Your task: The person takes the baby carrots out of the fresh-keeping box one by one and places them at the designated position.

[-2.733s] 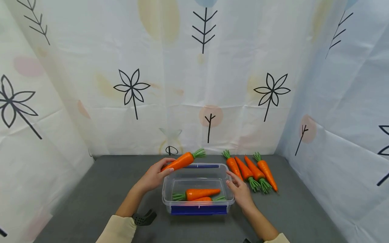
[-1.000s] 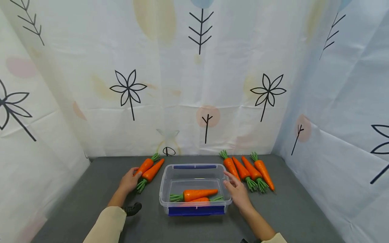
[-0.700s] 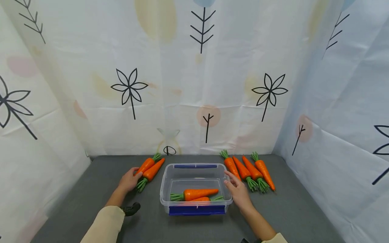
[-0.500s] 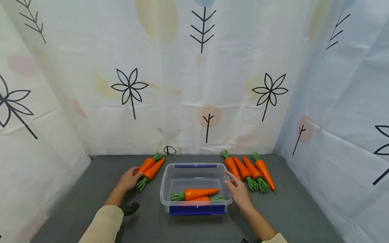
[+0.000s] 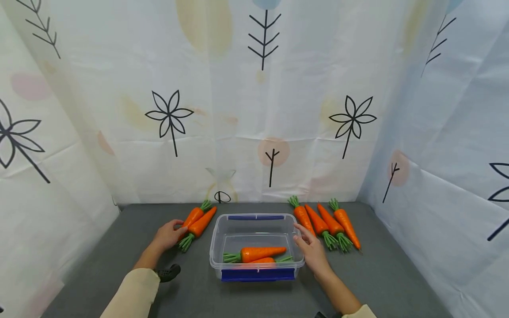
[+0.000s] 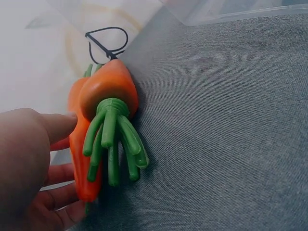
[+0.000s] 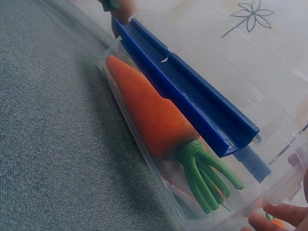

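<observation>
Two orange carrots with green tops lie side by side on the grey table at left: a far carrot [image 5: 194, 214] and a near carrot [image 5: 202, 223]. My left hand [image 5: 167, 234] is at the far carrot's left side. In the left wrist view, the thumb [image 6: 60, 125] is close against this carrot [image 6: 86, 163], with loosely bent fingers beside and partly behind it. My right hand [image 5: 312, 251] touches the right rim of a clear plastic box [image 5: 254, 240] with relaxed fingers. Inside the box lie a whole visible carrot [image 5: 262, 254] and another carrot [image 5: 262, 260], partly hidden by the front wall.
Several carrots [image 5: 330, 221] fan out on the table right of the box, behind my right hand. A blue clip [image 5: 258, 275] runs along the box's front. Patterned white cloth [image 5: 238, 88] walls the table at the back and both sides.
My left hand carried a carrot from over the box leftward to the table, beside another carrot. In the latest moment it shifts slightly left and its hold loosens. The right hand stays at the rim.
</observation>
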Available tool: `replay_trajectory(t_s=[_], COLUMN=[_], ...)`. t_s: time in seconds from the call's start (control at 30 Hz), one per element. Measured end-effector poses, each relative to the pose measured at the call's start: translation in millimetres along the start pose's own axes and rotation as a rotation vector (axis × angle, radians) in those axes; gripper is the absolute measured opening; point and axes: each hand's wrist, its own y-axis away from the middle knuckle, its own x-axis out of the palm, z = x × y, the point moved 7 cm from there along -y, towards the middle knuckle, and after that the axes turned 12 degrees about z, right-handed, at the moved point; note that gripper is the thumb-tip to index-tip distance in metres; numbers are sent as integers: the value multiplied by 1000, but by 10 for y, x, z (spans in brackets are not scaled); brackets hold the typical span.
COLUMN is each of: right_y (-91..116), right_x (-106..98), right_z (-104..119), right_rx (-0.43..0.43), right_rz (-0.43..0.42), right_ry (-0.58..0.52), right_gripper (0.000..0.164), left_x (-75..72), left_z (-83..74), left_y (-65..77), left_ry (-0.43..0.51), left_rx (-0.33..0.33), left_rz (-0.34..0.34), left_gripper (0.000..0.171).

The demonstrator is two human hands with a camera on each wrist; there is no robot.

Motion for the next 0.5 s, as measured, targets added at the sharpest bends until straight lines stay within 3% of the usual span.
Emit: replay_trajectory(t_s=[0.2,0.37,0.5], right_y=[9,-11,-12], right_x=[4,2,-4], right_z=[14,6,-1], right_rx=[-3,-5,-4], right_rz=[2,-6,-8], right_ry=[4,-2,2], right_gripper=[41,40,39], left_x=[-93,-209,-257], left_z=[-118,-402,-674], left_y=[0,13,34], left_ry=[-83,-194,-219], left_rx=[19,76,167], left_rz=[-41,-87,-86], left_gripper=[44,42,40])
